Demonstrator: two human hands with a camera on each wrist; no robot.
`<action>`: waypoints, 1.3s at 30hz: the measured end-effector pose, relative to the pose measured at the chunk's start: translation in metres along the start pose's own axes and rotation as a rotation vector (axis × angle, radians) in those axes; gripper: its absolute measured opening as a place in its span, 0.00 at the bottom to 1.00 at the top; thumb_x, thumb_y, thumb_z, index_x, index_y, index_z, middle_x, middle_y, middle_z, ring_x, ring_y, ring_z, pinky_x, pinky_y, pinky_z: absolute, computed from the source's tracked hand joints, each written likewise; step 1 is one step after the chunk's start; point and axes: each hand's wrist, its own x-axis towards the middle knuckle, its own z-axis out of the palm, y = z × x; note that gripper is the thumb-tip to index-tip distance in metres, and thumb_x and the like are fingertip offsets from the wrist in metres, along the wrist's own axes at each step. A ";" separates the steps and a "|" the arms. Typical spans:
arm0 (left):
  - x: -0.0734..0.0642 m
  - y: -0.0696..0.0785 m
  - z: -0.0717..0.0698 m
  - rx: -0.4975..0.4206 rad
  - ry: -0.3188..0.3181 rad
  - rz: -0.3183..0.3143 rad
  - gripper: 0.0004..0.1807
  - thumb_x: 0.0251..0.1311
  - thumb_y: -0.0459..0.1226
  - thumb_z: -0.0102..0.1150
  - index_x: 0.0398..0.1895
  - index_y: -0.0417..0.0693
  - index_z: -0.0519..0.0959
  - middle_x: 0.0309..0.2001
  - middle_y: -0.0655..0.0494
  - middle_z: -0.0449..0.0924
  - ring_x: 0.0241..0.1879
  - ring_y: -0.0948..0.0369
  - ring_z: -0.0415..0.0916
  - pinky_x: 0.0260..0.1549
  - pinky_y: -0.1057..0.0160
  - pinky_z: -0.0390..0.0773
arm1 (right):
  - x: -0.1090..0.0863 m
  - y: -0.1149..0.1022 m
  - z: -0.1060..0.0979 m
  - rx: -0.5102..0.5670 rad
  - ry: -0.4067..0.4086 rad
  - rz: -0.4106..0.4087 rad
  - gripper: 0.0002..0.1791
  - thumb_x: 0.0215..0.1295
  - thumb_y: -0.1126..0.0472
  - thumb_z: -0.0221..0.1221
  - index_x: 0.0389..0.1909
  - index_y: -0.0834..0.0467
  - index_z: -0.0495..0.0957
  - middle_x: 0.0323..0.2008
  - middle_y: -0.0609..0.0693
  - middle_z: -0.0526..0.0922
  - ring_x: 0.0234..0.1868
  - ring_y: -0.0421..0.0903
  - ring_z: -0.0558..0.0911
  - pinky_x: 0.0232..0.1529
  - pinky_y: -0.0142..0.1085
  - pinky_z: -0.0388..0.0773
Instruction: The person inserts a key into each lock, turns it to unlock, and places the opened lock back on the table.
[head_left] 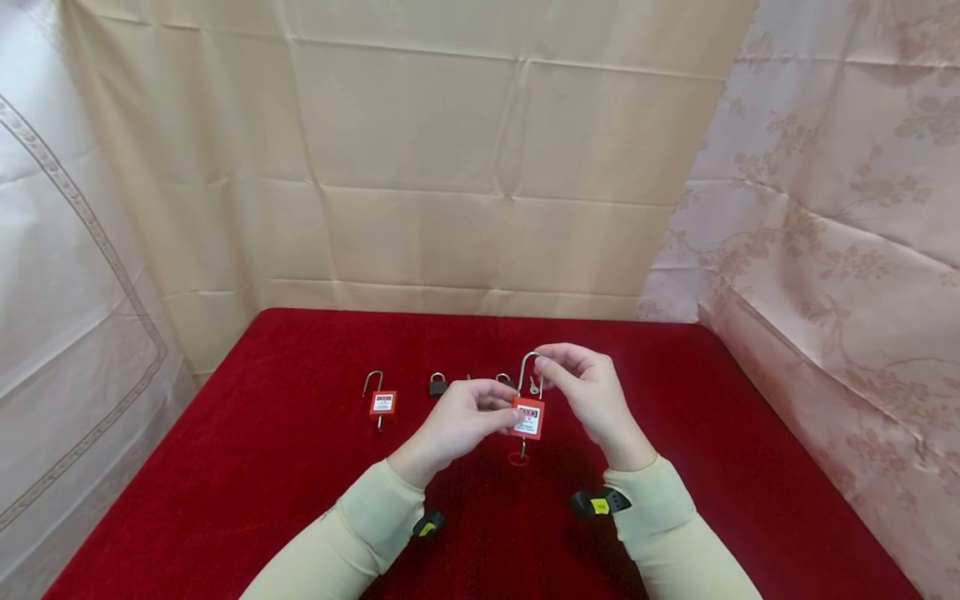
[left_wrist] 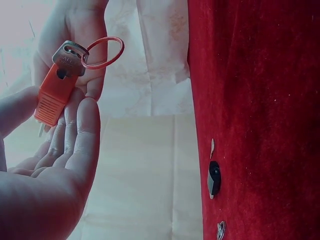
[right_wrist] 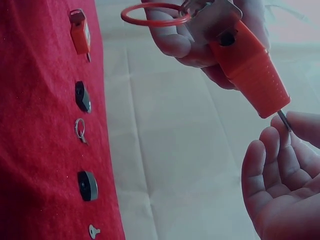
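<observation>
A red padlock (head_left: 528, 418) with a white label is held upright above the table between both hands. My left hand (head_left: 456, 421) pinches its body between thumb and fingers. At the top, my right hand (head_left: 592, 398) pinches the tall silver shackle (head_left: 523, 367) by its right side. A metal key (left_wrist: 70, 59) sits in the bottom of the lock, and a red ring (left_wrist: 123, 46) hangs from it. In the right wrist view, the thumb and a fingertip meet at the thin shackle below the red body (right_wrist: 257, 75).
Another red padlock (head_left: 382, 405) lies to the left on the red cloth (head_left: 300, 467), shackle swung out, a key at its base. Beyond the hands lie two small dark padlocks, one at left (head_left: 438, 387) and one (right_wrist: 87, 186) nearer a loose key (right_wrist: 94, 231). Between them is a ringed key (right_wrist: 80, 131).
</observation>
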 end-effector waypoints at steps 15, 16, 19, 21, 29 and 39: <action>0.000 -0.001 0.000 0.007 -0.006 0.007 0.17 0.64 0.35 0.68 0.53 0.38 0.82 0.43 0.50 0.87 0.41 0.56 0.84 0.48 0.46 0.83 | 0.000 0.002 -0.003 -0.004 -0.003 -0.006 0.11 0.70 0.65 0.64 0.49 0.68 0.83 0.34 0.59 0.85 0.33 0.59 0.81 0.37 0.38 0.83; 0.000 0.000 0.000 0.007 -0.006 0.008 0.17 0.64 0.35 0.68 0.53 0.37 0.82 0.43 0.50 0.87 0.41 0.56 0.84 0.48 0.46 0.83 | 0.001 0.002 -0.003 -0.004 -0.003 -0.005 0.11 0.70 0.65 0.64 0.49 0.68 0.83 0.34 0.59 0.85 0.33 0.59 0.81 0.38 0.39 0.83; 0.000 0.000 0.000 0.008 -0.006 0.010 0.17 0.64 0.35 0.68 0.53 0.38 0.82 0.43 0.50 0.87 0.41 0.57 0.84 0.47 0.48 0.83 | 0.001 0.002 -0.003 -0.009 -0.004 -0.003 0.12 0.70 0.65 0.64 0.49 0.68 0.83 0.35 0.61 0.85 0.34 0.61 0.81 0.39 0.40 0.83; 0.000 0.000 0.000 0.010 -0.003 0.010 0.17 0.64 0.35 0.69 0.53 0.38 0.82 0.43 0.50 0.87 0.41 0.57 0.84 0.45 0.52 0.84 | 0.001 0.002 -0.004 -0.015 -0.005 0.001 0.12 0.70 0.64 0.64 0.49 0.68 0.83 0.36 0.63 0.85 0.34 0.61 0.81 0.39 0.42 0.84; 0.000 0.000 0.000 0.012 -0.003 0.007 0.17 0.63 0.35 0.69 0.53 0.38 0.82 0.43 0.50 0.87 0.41 0.57 0.84 0.41 0.60 0.84 | 0.001 0.004 -0.005 -0.016 -0.012 -0.001 0.11 0.70 0.65 0.64 0.48 0.68 0.83 0.36 0.60 0.85 0.33 0.55 0.83 0.39 0.41 0.84; 0.000 0.000 -0.001 0.023 0.003 0.008 0.17 0.63 0.36 0.69 0.53 0.39 0.82 0.43 0.51 0.87 0.41 0.57 0.84 0.42 0.57 0.84 | 0.001 0.001 -0.008 0.010 -0.025 0.004 0.13 0.71 0.64 0.63 0.50 0.67 0.83 0.34 0.56 0.85 0.34 0.62 0.81 0.40 0.45 0.84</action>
